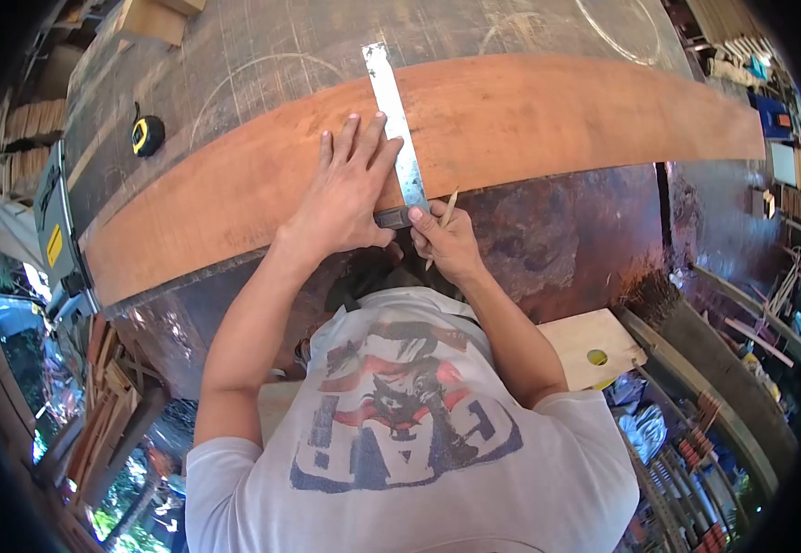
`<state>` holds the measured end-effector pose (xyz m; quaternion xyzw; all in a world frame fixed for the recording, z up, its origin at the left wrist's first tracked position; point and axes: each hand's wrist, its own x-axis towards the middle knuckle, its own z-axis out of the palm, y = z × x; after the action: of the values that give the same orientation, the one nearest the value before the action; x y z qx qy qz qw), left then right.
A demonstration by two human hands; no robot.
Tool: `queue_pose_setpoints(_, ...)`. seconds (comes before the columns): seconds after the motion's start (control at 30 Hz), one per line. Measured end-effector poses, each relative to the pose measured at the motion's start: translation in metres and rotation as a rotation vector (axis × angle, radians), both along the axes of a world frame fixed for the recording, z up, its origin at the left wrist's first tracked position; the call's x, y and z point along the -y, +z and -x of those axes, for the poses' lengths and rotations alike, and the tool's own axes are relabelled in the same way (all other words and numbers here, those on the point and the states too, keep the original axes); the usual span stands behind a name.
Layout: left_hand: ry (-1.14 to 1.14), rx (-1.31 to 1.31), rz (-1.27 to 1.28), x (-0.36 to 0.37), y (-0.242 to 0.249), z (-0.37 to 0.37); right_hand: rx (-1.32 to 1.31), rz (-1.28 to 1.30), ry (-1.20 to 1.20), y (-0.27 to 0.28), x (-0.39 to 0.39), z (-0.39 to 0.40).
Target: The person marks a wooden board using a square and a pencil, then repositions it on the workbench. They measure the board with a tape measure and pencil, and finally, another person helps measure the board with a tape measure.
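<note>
Square (393,124) is partly hidden by right fingers (416,215) clamped on it and a pencil (449,205), left fingers (369,140) spread.

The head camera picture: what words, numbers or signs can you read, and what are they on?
T-shirt: big upside-down letters, maybe "GAP", but I can't be sure.
Metal square: any markings are too small to read.
Tape measure: any label is too small to read.
Yellow label at the left: too blurred to read.
</note>
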<state>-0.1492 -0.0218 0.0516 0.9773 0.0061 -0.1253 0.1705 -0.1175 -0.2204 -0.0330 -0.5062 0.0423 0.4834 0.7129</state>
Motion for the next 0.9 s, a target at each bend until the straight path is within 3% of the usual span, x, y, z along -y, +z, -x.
queue_pose_setpoints(0.4, -0.013, -0.05, -0.039, 0.005, 0.004, -0.006, 0.183, 0.02, 0.024, -0.008, 0.003, 0.0)
queue_pose_setpoints(0.9, -0.001, -0.109, -0.1, 0.007, 0.016, -0.013, 0.07, 0.071, 0.125, 0.002, 0.005, -0.012)
